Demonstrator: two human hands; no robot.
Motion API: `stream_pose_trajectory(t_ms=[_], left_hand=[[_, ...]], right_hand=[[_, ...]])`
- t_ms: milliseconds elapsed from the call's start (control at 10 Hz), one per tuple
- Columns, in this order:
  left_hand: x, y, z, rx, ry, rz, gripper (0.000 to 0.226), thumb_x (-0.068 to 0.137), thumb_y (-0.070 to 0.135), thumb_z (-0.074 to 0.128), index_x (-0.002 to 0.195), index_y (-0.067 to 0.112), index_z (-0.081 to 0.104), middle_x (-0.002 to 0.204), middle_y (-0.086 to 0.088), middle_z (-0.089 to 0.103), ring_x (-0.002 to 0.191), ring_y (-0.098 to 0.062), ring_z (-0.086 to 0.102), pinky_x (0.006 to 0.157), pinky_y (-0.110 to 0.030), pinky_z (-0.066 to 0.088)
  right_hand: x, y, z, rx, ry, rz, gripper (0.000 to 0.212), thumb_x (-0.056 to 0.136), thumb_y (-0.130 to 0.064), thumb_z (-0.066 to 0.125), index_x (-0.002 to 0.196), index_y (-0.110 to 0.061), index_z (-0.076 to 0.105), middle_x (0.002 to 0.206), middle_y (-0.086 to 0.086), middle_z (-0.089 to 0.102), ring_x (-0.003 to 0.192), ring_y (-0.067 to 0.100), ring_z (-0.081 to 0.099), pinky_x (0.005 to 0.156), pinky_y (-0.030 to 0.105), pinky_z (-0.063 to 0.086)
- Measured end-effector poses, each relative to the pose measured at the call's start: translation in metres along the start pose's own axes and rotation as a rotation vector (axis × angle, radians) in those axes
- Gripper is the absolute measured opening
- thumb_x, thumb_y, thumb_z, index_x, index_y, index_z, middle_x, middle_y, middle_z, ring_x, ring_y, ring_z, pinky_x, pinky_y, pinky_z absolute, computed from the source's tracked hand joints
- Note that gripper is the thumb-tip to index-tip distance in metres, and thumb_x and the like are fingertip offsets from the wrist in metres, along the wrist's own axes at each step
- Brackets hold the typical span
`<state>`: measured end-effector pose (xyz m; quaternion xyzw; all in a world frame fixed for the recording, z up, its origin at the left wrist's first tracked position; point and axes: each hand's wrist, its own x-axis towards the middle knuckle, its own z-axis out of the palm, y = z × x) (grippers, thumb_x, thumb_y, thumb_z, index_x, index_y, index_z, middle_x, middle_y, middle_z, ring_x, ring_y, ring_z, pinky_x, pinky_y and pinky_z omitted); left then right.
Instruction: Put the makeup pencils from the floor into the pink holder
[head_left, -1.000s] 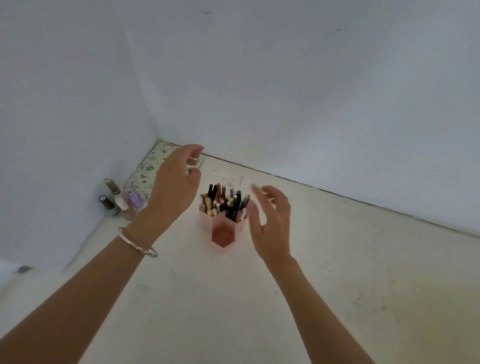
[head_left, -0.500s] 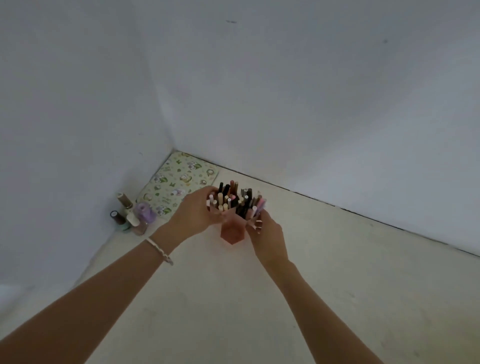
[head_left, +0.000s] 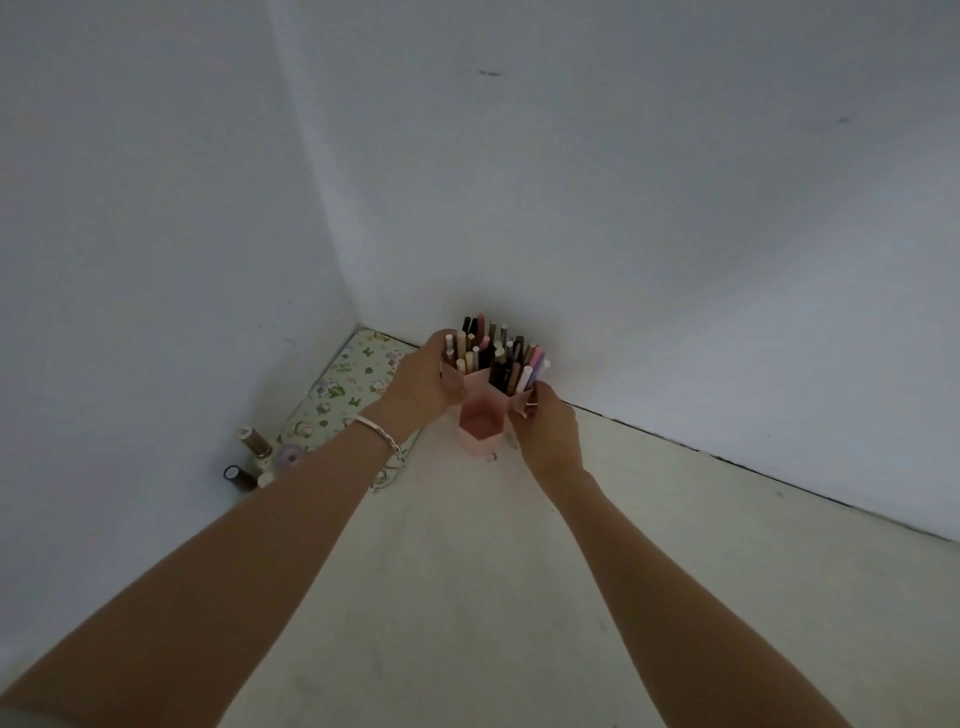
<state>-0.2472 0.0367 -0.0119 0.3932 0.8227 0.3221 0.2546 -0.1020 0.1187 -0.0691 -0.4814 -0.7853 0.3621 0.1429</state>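
Holding the pink holder (head_left: 480, 415) near the far corner of the floor (head_left: 467, 582), left hand (head_left: 421, 382) curled round one side, right hand (head_left: 548, 431) pinching the other. Full of makeup pencils (head_left: 493, 353) standing up; none seen lying on the floor. Keep level, move slowly, squeeze gently to avoid tipping any out.

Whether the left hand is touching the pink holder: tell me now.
Touching. The head view shows the left hand gripping the pink holder by its left side.

A corner is formed by two plain white walls (head_left: 649, 208); a patterned mat (head_left: 348, 389) is laid on the pale floor (head_left: 467, 597).
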Motion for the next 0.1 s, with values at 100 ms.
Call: stream_pose_trajectory(t_ms=[100], left_hand=[[-0.0085,0.0115,-0.0105,-0.099,0.019,-0.053,0.107,0.077,0.001,0.073,0.157,0.019,0.004,0.156,-0.004,0.025,0.143,-0.024,0.029,0.108,-0.027,0.034]], right_hand=[[-0.0063,-0.0003,-0.0113,0.146,0.077,0.107,0.055,0.088,0.002,0.051,0.141,-0.008,0.044,0.125,0.012,0.063,0.102,0.021,0.064,0.086,0.032,0.051]])
